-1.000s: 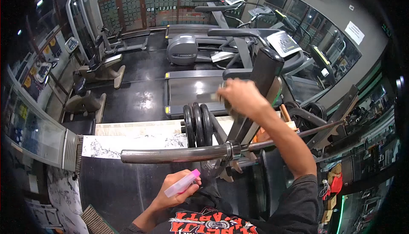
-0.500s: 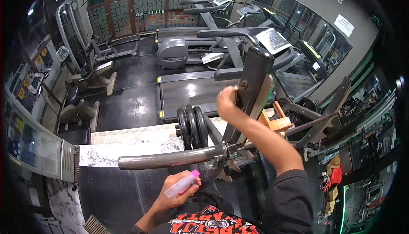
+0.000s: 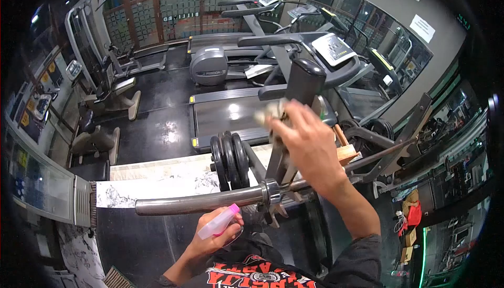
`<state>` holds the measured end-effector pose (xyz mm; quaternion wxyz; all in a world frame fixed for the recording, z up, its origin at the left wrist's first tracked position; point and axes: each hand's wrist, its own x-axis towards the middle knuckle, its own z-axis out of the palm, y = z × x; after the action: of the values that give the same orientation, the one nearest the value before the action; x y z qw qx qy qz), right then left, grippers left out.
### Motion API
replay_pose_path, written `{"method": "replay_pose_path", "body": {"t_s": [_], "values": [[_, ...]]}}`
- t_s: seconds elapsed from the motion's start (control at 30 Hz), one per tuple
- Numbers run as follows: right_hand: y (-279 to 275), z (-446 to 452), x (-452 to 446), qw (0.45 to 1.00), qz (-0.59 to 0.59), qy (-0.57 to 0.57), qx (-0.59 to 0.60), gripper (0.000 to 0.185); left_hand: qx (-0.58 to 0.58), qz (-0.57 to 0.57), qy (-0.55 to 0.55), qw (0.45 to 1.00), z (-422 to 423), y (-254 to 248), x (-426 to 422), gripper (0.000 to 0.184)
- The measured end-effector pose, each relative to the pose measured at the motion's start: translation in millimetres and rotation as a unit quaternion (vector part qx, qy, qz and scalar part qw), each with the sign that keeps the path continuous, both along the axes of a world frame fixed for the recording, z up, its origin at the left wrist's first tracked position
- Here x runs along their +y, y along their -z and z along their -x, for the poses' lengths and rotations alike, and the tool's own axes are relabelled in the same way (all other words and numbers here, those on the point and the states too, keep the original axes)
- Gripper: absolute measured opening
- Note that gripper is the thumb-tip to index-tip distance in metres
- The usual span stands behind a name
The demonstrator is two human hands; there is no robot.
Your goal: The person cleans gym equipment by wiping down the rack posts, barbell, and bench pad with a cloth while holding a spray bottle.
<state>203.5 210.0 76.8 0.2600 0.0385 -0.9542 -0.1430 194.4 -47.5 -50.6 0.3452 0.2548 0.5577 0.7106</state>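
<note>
My left hand is closed around a small translucent bottle with a bright pink top, held low in front of my shirt and just below the barbell's thick sleeve. Raised ahead of me, my right hand has its fingers bent around a pale, crumpled cloth, smeared by motion. Cloth and fingers are at the near face of the black rack upright; whether they touch it is hard to tell. The hand covers the upright's middle part.
Black weight plates hang on the rack behind the bar. Beyond stand a treadmill, an elliptical machine and exercise bikes at left. A wooden piece sits right of the upright. A red bag lies at right.
My right hand has swung from the upright's left side to its near face, turning its back toward me, and the cloth now shows. My left hand still grips the bottle, slightly further left.
</note>
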Motion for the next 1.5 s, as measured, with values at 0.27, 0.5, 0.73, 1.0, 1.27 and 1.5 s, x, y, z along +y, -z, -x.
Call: {"method": "replay_pose_path", "body": {"t_s": [0.27, 0.5, 0.73, 1.0, 1.27, 1.5], "values": [[97, -22, 22, 0.989, -0.110, 0.024, -0.096, 0.041, 0.114, -0.023, -0.014, 0.993, -13, 3, 20, 0.016], [6, -56, 45, 0.901, 0.367, -0.100, -0.208, 0.048, 0.031, -0.002, -0.072, 0.997, -36, 0, 26, 0.018], [47, 9, 89, 0.838, 0.422, -0.160, 0.307, 0.041, 0.017, -0.040, -0.140, 0.989, -55, 9, 48, 0.018], [162, -39, 66, 0.766, 0.600, -0.087, 0.213, 0.040, 0.038, -0.026, -0.198, 0.979, -80, 24, 67, 0.019], [146, -81, 108, 0.826, 0.548, -0.102, -0.080, 0.057, 0.048, -0.039, -0.218, 0.974, -107, 25, 85, 0.018], [98, -27, 121, 0.641, 0.689, -0.222, 0.256, 0.054, 0.109, -0.006, -0.213, 0.971, -124, 18, 94, 0.018]]}}
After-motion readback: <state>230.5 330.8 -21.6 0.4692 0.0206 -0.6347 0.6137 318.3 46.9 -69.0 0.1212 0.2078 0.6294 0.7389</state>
